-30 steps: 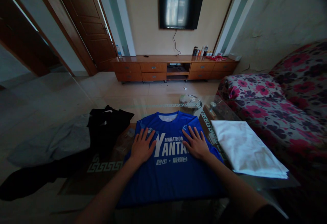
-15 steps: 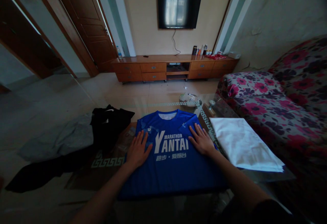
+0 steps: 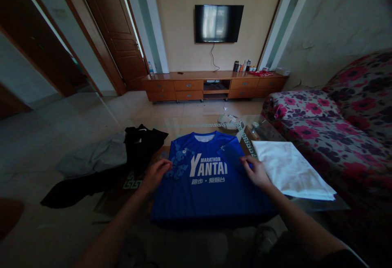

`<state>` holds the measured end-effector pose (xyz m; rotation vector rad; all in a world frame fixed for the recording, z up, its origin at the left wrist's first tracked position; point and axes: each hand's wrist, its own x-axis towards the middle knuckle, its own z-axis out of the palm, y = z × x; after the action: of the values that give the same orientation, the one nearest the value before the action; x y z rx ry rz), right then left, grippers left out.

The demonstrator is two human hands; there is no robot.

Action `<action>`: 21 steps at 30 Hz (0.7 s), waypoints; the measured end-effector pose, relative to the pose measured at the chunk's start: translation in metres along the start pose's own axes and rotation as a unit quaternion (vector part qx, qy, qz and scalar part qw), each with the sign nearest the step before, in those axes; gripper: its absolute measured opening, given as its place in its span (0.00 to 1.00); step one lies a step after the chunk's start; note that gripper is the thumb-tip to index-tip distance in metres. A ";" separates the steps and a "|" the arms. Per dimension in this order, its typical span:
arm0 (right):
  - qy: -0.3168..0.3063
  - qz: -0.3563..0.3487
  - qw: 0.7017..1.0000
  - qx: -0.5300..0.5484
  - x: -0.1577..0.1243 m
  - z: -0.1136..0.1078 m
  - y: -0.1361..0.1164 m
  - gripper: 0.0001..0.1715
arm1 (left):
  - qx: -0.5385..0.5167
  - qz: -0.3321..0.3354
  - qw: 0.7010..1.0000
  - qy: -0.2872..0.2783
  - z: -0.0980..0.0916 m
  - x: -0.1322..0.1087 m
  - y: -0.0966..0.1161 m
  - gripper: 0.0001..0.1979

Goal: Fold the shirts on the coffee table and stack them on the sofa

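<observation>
Blue shirt (image 3: 208, 200) is being shown already flat, print up, on the bench (image 3: 132, 183) between left grip (image 3: 155, 173) and right grip (image 3: 257, 173), fingers bent, pinch uncertain; beyond right grip, folded white cloth (image 3: 292, 170) is being seen; beyond left, black-and-grey clothes (image 3: 142, 147) are being left loose, neither covering it

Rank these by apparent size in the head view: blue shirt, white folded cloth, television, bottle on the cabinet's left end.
1. Blue shirt
2. White folded cloth
3. Television
4. Bottle
The television and bottle are farther off, so this ranks appearance only.
</observation>
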<state>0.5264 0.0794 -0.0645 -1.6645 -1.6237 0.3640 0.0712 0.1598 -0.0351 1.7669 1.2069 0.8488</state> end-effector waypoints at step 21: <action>-0.493 0.322 0.805 -0.074 -0.125 -0.055 0.038 0.27 | 0.229 -0.190 0.918 -0.263 -0.004 -0.150 -0.108 0.38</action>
<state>0.5722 -0.0517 -0.0917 -2.3114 -1.6867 1.7234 -0.0221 0.0414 -0.1417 1.8539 1.3703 -0.1583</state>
